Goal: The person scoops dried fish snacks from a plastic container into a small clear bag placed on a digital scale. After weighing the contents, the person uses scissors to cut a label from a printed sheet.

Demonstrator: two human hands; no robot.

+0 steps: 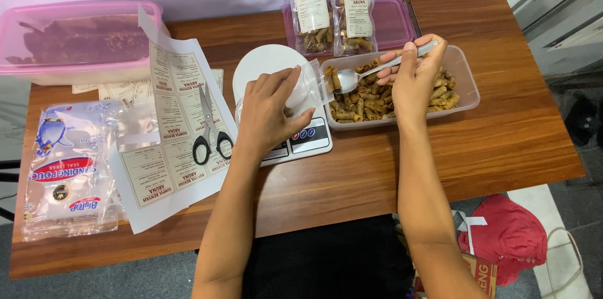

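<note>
My left hand grips a clear plastic pouch and holds it open on the white round platform of a kitchen scale. My right hand holds a metal spoon whose bowl points at the pouch's mouth, over the left end of a clear tub filled with small brown rolled snacks. The spoon's bowl looks empty.
Two filled, labelled snack pouches stand against a pink lid at the back. Black-handled scissors lie on a label sheet. A stack of empty pouches lies left, a pink-lidded tub far left. A red cloth lies on the floor.
</note>
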